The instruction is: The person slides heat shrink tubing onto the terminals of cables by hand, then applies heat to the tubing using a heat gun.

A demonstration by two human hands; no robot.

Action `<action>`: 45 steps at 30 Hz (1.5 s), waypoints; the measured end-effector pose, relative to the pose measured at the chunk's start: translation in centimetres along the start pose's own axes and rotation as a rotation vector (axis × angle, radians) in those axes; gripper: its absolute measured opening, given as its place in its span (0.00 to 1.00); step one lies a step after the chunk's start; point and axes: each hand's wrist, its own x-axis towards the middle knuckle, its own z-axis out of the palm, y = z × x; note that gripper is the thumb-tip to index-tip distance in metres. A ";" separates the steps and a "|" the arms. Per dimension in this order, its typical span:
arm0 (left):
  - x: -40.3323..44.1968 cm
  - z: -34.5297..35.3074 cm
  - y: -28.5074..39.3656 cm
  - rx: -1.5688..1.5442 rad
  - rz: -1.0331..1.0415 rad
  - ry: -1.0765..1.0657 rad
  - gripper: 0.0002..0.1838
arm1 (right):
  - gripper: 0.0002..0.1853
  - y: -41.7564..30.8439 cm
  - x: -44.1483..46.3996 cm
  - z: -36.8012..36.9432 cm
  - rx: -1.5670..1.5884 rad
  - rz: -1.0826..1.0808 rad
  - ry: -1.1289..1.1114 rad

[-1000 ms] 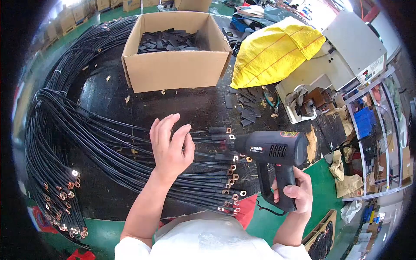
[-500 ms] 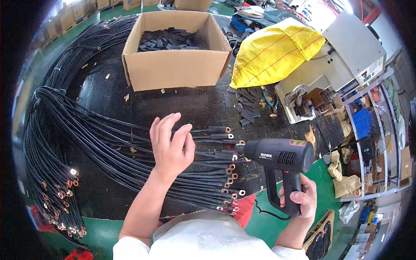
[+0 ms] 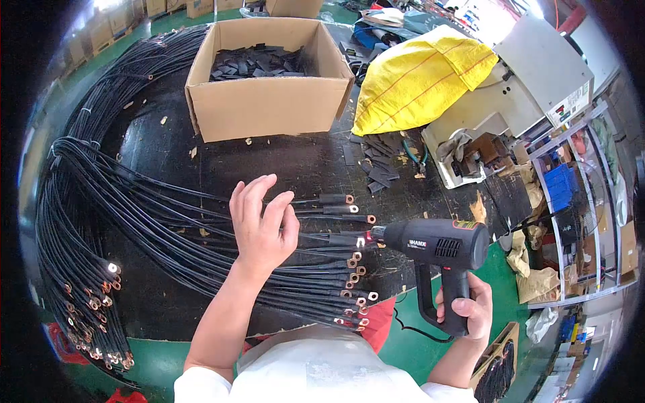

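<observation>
A black heat gun [image 3: 437, 243] is gripped by its handle in my right hand [image 3: 476, 309], with its nozzle pointing left at the cable ends. Right beside the nozzle, a copper cable lug [image 3: 363, 238] with black sleeving behind it catches a reddish glow. My left hand [image 3: 263, 225] hovers over the black cables [image 3: 215, 269], fingers apart and curved, holding nothing that I can see. The lugs form an uneven row along the right ends of the cables. Short black sleeves [image 3: 334, 199] sit behind the upper lugs.
Behind the cables stands a cardboard box [image 3: 269, 111] of black tubing pieces. Loose pieces [image 3: 381, 161] and pliers [image 3: 416, 158] lie near a yellow sack [image 3: 423, 80]. A grey machine [image 3: 544, 74] is at the right. More lugged cables [image 3: 94, 309] hang over the left edge.
The heat gun has shifted slightly right and down, its nozzle now level with a lower lug. A reddish glow shows there. My left hand keeps its open pose.
</observation>
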 end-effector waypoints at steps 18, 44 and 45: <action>0.0 0.1 0.0 -0.001 -0.001 -0.008 0.20 | 0.33 -0.1 0.1 1.0 0.014 0.032 -0.065; 0.1 0.0 0.1 0.003 -0.010 -0.010 0.18 | 0.33 0.0 0.1 1.3 0.012 0.034 -0.094; 0.0 0.0 0.1 0.002 -0.009 -0.009 0.18 | 0.34 0.0 0.1 1.3 0.016 0.033 -0.092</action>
